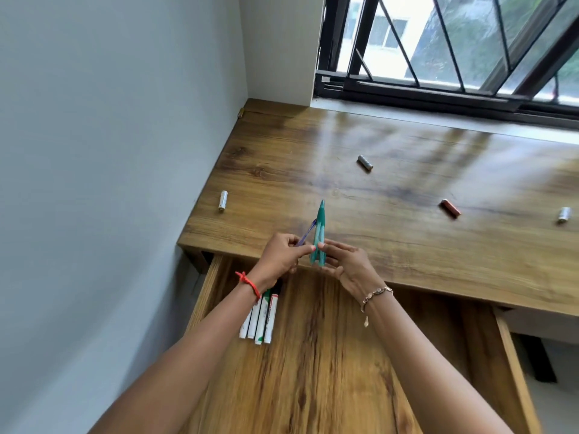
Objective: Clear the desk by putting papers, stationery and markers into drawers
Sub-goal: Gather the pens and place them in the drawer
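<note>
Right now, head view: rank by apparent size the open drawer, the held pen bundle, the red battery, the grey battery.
1. open drawer
2. pen bundle
3. red battery and grey battery: near alike; the grey one lies farther from the camera, so no ranking between them.

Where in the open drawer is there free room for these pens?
The drawer floor is bare from the markers to its right wall: room for the green pens in the right hand and the blue pen in the left hand. Crowded only by the left wall, where four markers lie side by side.
</note>
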